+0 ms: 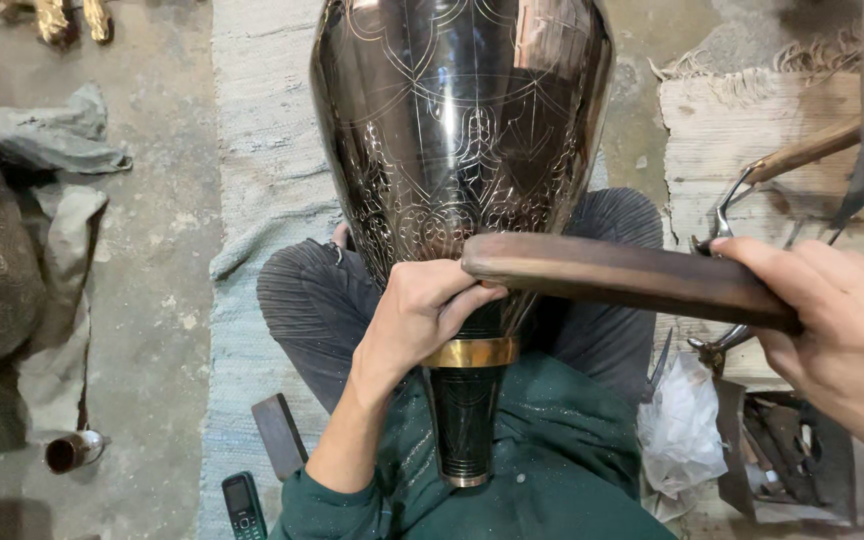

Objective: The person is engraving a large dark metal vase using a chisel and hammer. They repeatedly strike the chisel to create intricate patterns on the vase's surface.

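The big engraved vase (pixel 462 130) blocks the middle; the floor (pixel 152 250) left looks passable, though rags (pixel 52 140) crowd it.

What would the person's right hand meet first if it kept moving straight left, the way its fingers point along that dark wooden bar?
Probably the left hand, which grips the neck of the dark engraved metal vase where the bar's tip ends. The right hand holds the bar's other end; depth is hard to judge.

One head-worn camera looks steeply down, close over the lap, facing the floor ahead of the knees.
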